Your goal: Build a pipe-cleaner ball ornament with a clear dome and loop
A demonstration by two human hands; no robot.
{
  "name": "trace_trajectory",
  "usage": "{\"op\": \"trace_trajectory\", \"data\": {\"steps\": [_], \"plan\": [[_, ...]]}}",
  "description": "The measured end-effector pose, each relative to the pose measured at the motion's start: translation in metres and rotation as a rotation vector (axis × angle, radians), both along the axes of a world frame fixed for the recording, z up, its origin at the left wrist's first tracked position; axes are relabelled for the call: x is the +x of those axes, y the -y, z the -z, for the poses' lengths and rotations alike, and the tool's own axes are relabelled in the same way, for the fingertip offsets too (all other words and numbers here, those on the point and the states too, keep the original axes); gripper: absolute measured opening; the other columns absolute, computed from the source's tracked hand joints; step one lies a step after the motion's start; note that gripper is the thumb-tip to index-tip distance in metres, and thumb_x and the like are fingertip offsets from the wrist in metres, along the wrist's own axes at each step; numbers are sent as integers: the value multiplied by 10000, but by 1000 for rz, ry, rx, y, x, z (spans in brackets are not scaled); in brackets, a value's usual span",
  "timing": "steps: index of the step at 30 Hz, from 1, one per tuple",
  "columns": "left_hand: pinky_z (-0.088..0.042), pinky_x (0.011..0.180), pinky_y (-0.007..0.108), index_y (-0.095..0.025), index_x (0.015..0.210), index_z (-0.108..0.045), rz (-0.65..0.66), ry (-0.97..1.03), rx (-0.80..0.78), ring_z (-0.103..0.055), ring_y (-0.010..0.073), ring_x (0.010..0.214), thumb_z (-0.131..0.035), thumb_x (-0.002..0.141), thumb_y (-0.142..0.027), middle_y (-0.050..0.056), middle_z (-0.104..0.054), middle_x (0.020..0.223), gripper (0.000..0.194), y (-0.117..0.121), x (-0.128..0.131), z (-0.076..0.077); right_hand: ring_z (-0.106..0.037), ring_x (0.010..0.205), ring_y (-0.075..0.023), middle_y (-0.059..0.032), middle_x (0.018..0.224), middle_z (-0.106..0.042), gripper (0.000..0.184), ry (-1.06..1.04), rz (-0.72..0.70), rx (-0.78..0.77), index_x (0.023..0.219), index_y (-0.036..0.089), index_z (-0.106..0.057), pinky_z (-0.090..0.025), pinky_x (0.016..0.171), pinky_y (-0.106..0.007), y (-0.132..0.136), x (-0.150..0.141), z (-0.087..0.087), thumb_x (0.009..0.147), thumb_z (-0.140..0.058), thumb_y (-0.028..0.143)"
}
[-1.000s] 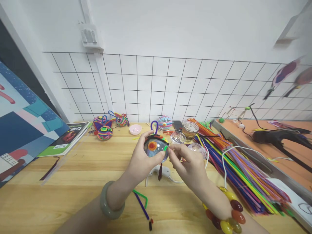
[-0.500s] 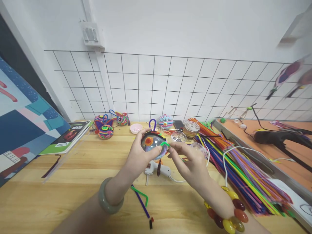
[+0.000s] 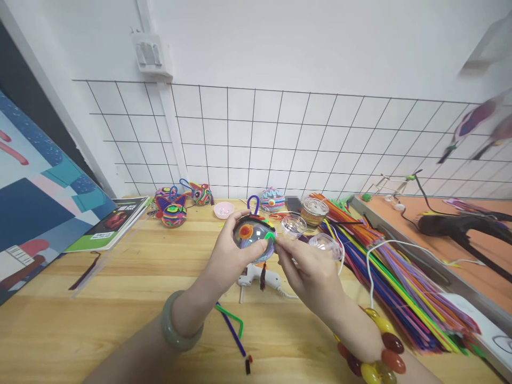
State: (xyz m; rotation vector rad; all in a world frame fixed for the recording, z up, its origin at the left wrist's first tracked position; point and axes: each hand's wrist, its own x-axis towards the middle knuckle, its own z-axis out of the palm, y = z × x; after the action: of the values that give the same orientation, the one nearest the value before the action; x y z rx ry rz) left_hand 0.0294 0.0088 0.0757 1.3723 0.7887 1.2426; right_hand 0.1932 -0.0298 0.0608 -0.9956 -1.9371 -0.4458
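My left hand [image 3: 231, 256] is wrapped round a clear ball ornament [image 3: 252, 234] with an orange and red spiral, a purple loop on top and a dark tassel hanging below. Thumb and fingers grip its sides. My right hand [image 3: 308, 266] pinches a green pipe cleaner [image 3: 270, 235] against the ball's right side. Both hands are held above the wooden table [image 3: 120, 298], over a white glue gun [image 3: 256, 274].
A big pile of coloured pipe cleaners [image 3: 392, 277] lies to the right. Clear half shells [image 3: 294, 225], a glass jar [image 3: 313, 212], a pink bowl [image 3: 223, 210] and finished ornaments [image 3: 173, 212] stand by the wire grid. Bent green and purple pipe cleaners [image 3: 234, 325] lie near me. Booklets [image 3: 110, 224] lie left.
Both hands and the ball have shifted slightly up and away from me. The right fingers have closed in on the green pipe cleaner at the ball's side.
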Motion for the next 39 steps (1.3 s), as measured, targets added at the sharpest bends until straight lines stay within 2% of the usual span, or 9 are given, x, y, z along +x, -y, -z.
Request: {"op": "trace_trajectory", "data": {"steps": [10,14,18,29,34,39], "plan": [[-449,929,321,-202,1202,-447,21,5,-21,-574,197,1057,-695,691,-175,64,-585,1174,569,1,1,0,-690,739,-188,-109,801,-723,223,107,61,88,1083,118,-597,-539,643,-282,1,1,3,895,-491,64],[-453,919,324,-199,1187,-458,0,6,-29,-581,201,1043,-704,674,-176,65,-592,1162,570,1,1,-1,-647,627,-167,-108,749,-703,252,127,47,58,1122,81,-574,-503,563,-269,2,0,4,891,-475,54],[-460,907,321,-209,1168,-474,-15,14,-14,-592,205,1041,-700,682,-188,61,-597,1169,537,0,1,-1,-565,516,-146,-57,635,-643,285,168,76,54,1158,76,-563,-436,483,-259,3,-1,4,904,-435,80],[-475,845,289,-204,1177,-469,3,56,-65,-600,180,971,-712,677,-192,56,-607,1120,556,-1,1,-1,-491,465,-141,-35,583,-579,324,210,135,42,1179,31,-563,-391,435,-253,4,-5,5,915,-388,97],[-482,785,283,-198,1139,-511,65,117,-160,-594,173,929,-711,672,-184,50,-623,1062,508,-6,1,2,-560,511,-162,-71,619,-624,343,217,124,-32,1186,27,-567,-441,473,-259,2,-6,6,908,-383,108],[-470,695,257,-171,1039,-570,126,182,-283,-598,141,784,-707,679,-193,32,-646,927,386,-12,4,10,-623,559,-187,-119,691,-689,385,121,63,-244,1202,10,-567,-476,516,-278,-1,-6,8,901,-360,131]]}}
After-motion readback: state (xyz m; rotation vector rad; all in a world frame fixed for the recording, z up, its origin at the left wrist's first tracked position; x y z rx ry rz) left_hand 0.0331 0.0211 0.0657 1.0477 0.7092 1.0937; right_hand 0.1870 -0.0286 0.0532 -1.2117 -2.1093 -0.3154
